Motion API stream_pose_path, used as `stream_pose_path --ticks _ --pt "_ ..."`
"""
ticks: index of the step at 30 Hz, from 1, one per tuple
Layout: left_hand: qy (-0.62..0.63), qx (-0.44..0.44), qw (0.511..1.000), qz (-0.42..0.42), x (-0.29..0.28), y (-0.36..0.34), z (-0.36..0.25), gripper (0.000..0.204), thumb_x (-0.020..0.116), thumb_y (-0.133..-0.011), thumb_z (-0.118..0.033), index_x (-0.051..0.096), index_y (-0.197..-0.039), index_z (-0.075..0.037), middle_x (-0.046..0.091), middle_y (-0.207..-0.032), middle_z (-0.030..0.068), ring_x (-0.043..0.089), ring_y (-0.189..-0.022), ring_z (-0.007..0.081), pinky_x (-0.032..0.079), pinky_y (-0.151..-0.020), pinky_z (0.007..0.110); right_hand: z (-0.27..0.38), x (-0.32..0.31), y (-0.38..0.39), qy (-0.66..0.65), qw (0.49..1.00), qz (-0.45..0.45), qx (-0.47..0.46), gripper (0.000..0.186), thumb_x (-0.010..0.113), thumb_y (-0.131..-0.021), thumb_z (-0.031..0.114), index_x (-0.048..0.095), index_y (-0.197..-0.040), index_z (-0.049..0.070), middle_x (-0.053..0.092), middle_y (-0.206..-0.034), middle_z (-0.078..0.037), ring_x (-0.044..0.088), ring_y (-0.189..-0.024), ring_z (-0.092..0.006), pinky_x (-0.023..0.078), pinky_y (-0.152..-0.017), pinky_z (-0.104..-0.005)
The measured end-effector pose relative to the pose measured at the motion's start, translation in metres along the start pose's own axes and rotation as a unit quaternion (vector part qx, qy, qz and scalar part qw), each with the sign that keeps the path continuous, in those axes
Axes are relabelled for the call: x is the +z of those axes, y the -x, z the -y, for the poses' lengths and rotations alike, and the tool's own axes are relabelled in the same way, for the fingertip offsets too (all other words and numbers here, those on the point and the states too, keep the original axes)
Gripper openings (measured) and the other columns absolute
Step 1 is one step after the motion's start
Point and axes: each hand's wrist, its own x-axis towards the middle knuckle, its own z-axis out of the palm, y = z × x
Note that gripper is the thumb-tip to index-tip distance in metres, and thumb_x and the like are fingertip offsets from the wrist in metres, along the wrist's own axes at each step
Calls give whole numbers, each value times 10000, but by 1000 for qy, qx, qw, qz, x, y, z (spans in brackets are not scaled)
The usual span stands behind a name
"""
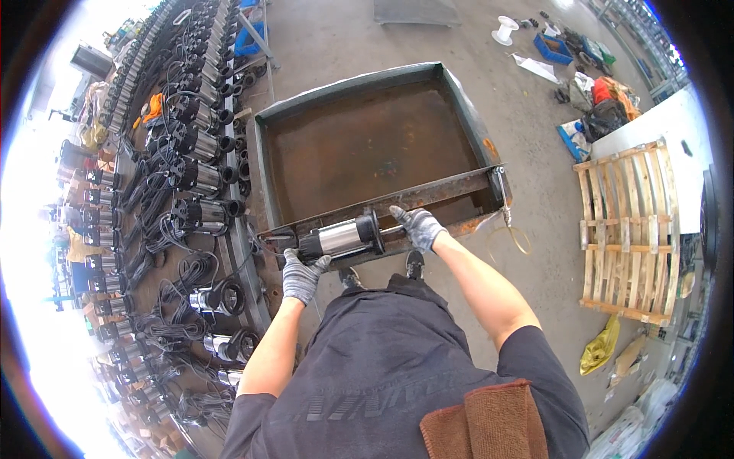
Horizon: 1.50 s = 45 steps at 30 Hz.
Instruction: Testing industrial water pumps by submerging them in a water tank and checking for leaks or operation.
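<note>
A silver cylindrical pump motor point(339, 238) with black ends lies sideways on a rusty rail along the near side of a metal tank point(466, 115). My left hand point(300, 278), in a grey knitted glove, cups the motor's black left end, thumb and fingers bent around it. From the right end sticks out a thin metal shaft point(391, 229). My right hand point(419, 227), gloved the same way, closes over that shaft; its fingertips are partly hidden. Brown murky liquid point(367, 153) fills the tank.
Rows of similar motors point(202, 218) with black cables stand on a rack at my left. A clamp fitting point(501, 183) with a thin yellowish hose sits at the tank's right corner. Farther right are a wooden pallet point(627, 233), a blue crate point(552, 49) and a yellow bag point(600, 346).
</note>
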Motion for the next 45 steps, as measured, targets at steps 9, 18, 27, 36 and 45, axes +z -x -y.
stream_pose_path --ticks 9,18,27,36,45 --pt "-12 8 1000 -17 -1 -1 10 703 893 -752 -307 453 -1189 25 683 -1073 140 635 -953 205 515 -895 322 19 20 17 101 982 -159 27 576 373 -1033 510 582 -1269 27 652 -1156 -272 617 -1116 -413 483 -941 -502" --pt "8 16 1000 -8 0 -3 11 692 899 -746 -294 449 -1163 27 682 -1073 140 637 -955 195 519 -897 319 18 -15 45 76 985 -11 -152 401 802 -849 256 645 -1131 18 655 -1003 -143 621 -924 -291 522 -832 -362" --pt "-35 18 999 -32 -1 -5 18 737 906 -726 -323 483 -1197 55 683 -1061 164 633 -920 220 528 -865 336 -4 -11 22 -392 908 119 87 348 660 -958 426 613 -869 93 645 -691 -26 613 -519 -137 525 -486 -293" --pt "-31 20 999 -15 2 -13 39 703 899 -745 -281 444 -1183 28 677 -1097 144 639 -968 201 521 -905 327 -1 -33 44 262 876 -71 -398 517 774 -824 240 617 -1279 54 577 -1356 -176 620 -1153 -362 509 -996 -380" --pt "-34 24 999 -31 2 -9 29 729 899 -732 -333 471 -1183 47 687 -1067 160 647 -949 225 525 -882 343 -2 -3 15 -349 929 75 93 279 645 -982 320 671 -929 48 616 -658 -37 573 -466 -141 496 -431 -276"
